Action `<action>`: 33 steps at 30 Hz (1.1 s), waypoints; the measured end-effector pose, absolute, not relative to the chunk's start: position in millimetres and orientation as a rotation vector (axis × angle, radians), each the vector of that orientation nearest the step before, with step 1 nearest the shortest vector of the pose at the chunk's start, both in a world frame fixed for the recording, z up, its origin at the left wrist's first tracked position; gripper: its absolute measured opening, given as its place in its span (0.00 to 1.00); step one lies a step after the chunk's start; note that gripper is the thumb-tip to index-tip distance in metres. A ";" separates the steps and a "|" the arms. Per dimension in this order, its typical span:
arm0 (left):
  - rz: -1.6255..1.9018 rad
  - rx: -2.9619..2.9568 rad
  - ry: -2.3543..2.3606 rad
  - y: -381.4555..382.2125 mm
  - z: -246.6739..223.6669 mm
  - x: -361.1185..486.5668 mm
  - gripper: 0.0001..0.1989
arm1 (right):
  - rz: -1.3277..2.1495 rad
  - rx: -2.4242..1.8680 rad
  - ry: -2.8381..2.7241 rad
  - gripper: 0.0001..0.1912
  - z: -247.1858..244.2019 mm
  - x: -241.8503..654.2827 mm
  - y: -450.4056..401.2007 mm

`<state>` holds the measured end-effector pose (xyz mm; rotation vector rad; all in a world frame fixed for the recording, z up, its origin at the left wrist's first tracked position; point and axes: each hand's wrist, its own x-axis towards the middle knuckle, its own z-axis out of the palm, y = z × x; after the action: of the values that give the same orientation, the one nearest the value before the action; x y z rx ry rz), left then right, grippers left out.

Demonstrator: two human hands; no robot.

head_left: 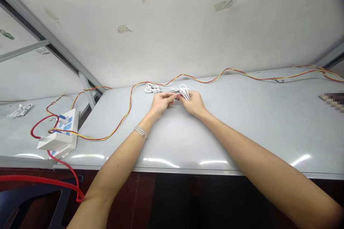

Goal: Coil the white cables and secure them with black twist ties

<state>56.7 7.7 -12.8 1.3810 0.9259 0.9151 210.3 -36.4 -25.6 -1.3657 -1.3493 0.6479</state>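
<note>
My right hand (194, 103) grips a small coiled white cable bundle (184, 92) between thumb and fingers. My left hand (162, 102) reaches in from the other side, its fingertips pinched on a strand of that bundle close to my right hand. A second coiled white cable (152, 88) lies on the grey tabletop (172, 136) just beyond my left hand, bound with a dark tie. A chain bracelet (141, 132) circles my left wrist.
A twisted red-and-yellow wire (204, 80) snakes along the table's far side to a white power strip (60, 132) with blue switches at left. A red cable (40, 180) hangs below the table edge. Another white cable bundle (20, 110) lies on a side table.
</note>
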 end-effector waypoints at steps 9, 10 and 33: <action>0.830 1.444 0.885 4.4 -11.3 57.1 0.19 | 0.902 -1.455 -1.047 0.08 -22.8 206.4 -37.9; 0.824 1.449 0.887 4.5 -11.2 56.9 0.19 | 0.931 -1.461 -1.014 0.07 -21.6 206.0 -38.3; 0.897 1.124 0.806 9.9 -12.7 55.3 0.13 | 1.085 -1.324 -0.906 0.09 -3.8 202.7 -47.4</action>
<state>55.3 9.9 -12.7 1.1244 0.8057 0.8968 202.7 -47.4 -3.8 -1.3238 -0.9058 1.0854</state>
